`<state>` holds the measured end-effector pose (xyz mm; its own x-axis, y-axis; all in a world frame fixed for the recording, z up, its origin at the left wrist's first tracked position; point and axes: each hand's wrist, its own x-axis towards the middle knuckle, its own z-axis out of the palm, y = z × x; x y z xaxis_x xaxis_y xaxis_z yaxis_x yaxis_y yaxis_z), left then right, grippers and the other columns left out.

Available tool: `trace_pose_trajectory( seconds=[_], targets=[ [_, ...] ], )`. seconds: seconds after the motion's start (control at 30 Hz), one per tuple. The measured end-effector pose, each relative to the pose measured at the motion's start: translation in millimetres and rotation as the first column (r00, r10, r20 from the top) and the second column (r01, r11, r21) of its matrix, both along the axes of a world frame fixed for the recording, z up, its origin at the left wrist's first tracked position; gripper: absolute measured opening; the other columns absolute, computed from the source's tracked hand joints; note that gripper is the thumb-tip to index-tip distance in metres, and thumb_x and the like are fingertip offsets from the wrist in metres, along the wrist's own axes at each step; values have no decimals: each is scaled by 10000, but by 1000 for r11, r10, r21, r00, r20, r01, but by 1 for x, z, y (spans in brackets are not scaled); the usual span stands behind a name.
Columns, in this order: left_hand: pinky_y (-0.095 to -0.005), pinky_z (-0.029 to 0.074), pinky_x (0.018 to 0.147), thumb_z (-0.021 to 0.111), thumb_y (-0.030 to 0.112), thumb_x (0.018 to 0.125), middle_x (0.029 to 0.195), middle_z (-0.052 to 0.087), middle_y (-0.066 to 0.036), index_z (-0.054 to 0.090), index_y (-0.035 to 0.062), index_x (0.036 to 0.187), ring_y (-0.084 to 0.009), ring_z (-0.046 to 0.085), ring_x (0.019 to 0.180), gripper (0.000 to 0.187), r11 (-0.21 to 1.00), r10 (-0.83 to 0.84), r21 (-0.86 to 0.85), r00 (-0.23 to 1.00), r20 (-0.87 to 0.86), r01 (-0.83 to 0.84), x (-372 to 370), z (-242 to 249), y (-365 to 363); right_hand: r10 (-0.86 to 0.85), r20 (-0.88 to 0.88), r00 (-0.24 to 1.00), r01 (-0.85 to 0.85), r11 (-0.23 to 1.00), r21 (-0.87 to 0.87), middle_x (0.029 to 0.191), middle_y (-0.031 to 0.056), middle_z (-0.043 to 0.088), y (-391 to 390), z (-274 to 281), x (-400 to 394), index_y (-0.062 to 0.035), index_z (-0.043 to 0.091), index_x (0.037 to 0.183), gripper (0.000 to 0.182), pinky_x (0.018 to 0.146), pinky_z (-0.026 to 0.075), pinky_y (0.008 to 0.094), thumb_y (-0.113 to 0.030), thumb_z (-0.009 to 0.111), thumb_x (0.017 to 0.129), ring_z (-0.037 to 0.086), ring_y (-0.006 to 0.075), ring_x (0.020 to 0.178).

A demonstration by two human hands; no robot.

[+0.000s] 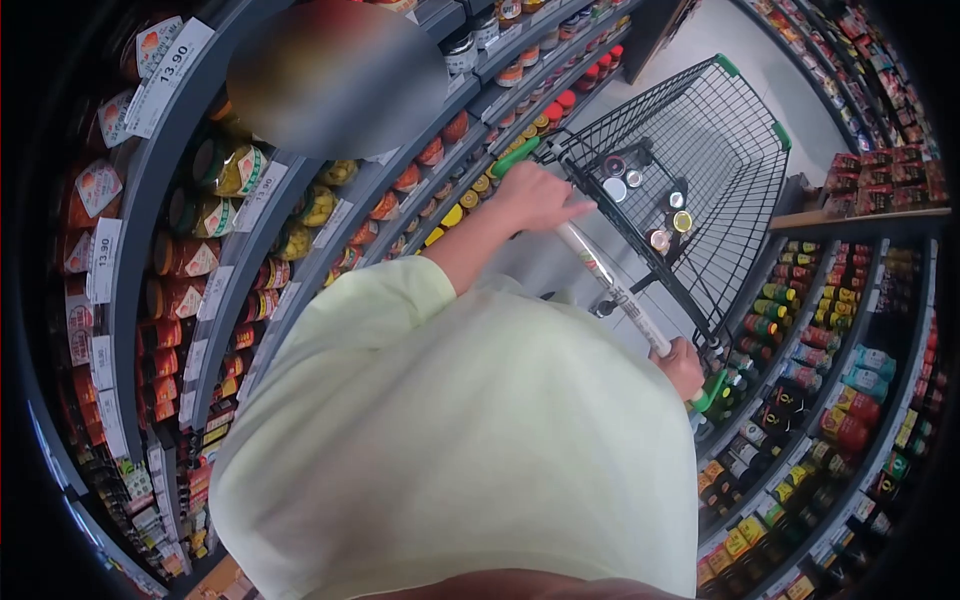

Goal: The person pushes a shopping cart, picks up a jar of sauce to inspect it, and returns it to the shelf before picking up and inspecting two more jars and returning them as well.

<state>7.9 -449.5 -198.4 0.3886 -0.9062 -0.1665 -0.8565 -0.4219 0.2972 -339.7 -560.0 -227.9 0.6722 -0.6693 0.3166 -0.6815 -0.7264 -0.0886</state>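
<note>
The left hand point(538, 197) and right hand point(680, 368) curl round the white tubular handle point(615, 285) of a green-cornered, dark wire shopping cart point(783, 136), far centre-right, holding round-lidded containers point(682, 221); dark-grey shelves point(137, 180) flank it.

blurred patch point(335, 80) over left shelves point(124, 330), containers point(682, 221) in cart point(782, 137) too small to identify

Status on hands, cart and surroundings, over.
Left hand on cart handle, right hand closed round it. Lidded containers inside cart. Shelving close on both sides.
</note>
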Motion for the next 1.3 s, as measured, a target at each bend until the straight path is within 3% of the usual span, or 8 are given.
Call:
trace_pose_trajectory(
  seconds=[0.23, 0.47, 0.67, 0.93, 0.97, 1.1, 1.2, 1.3],
  targets=[
    [-403, 503, 743, 313, 652, 925, 793, 703, -87, 731, 138, 832, -279, 678, 808, 668, 992, 119, 44, 993, -23, -117, -1, 4, -26, 37, -15, 999, -37, 999, -23, 650, 74, 540, -39, -4, 5, -106, 527, 685, 247, 502, 437, 422, -229, 739, 652, 570, 313, 584],
    [-394, 506, 724, 326, 664, 914, 848, 705, -96, 730, 139, 910, -271, 674, 843, 663, 976, 201, 89, 979, -22, -199, 2, 6, -44, 72, -47, 996, -74, 997, -34, 656, 51, 551, -80, -4, 21, -108, 522, 679, 253, 506, 453, 411, -236, 737, 642, 589, 292, 606],
    [-412, 508, 742, 336, 666, 909, 870, 706, -104, 733, 150, 947, -284, 671, 870, 652, 959, 282, -14, 959, 9, -282, 1, 5, -55, 100, -50, 994, -100, 995, 13, 672, 59, 571, -112, -3, 32, -106, 557, 705, 236, 512, 460, 408, -249, 741, 666, 596, 289, 609],
    [-407, 504, 785, 321, 664, 917, 915, 709, -96, 726, 194, 1047, -283, 667, 900, 634, 950, 300, 79, 954, 20, -301, 7, 12, -66, 154, -7, 988, -154, 988, 11, 679, 53, 584, -135, -6, 45, -106, 571, 703, 210, 533, 476, 406, -225, 734, 646, 605, 275, 616],
    [-428, 496, 708, 324, 644, 921, 783, 685, -74, 706, 201, 817, -292, 666, 802, 594, 953, 304, -20, 952, 48, -303, 6, 5, -65, 144, -17, 989, -144, 989, 29, 677, 51, 582, -135, -7, 45, -108, 569, 701, 208, 534, 477, 407, -223, 733, 644, 604, 274, 615],
    [-422, 498, 701, 331, 635, 924, 779, 685, -72, 710, 204, 823, -290, 666, 797, 583, 949, 314, 12, 946, 84, -316, 8, 9, -69, 144, -26, 989, -143, 989, 35, 671, 48, 576, -138, -6, 50, -109, 561, 691, 211, 533, 473, 405, -224, 731, 644, 599, 271, 608],
    [-421, 499, 696, 344, 621, 926, 776, 685, -82, 722, 209, 853, -294, 665, 800, 564, 945, 323, 32, 943, 85, -326, 7, 9, -70, 160, -13, 987, -159, 987, 26, 660, 50, 567, -135, -6, 49, -108, 553, 679, 221, 524, 465, 407, -237, 731, 660, 592, 271, 597],
    [-420, 501, 786, 338, 645, 922, 894, 703, -107, 726, 194, 1049, -288, 663, 908, 609, 934, 328, 148, 944, 14, -327, 7, 16, -76, 174, -14, 985, -174, 985, -4, 640, 52, 553, -144, -6, 50, -107, 540, 663, 251, 513, 458, 409, -265, 731, 696, 582, 274, 582]
  ],
)
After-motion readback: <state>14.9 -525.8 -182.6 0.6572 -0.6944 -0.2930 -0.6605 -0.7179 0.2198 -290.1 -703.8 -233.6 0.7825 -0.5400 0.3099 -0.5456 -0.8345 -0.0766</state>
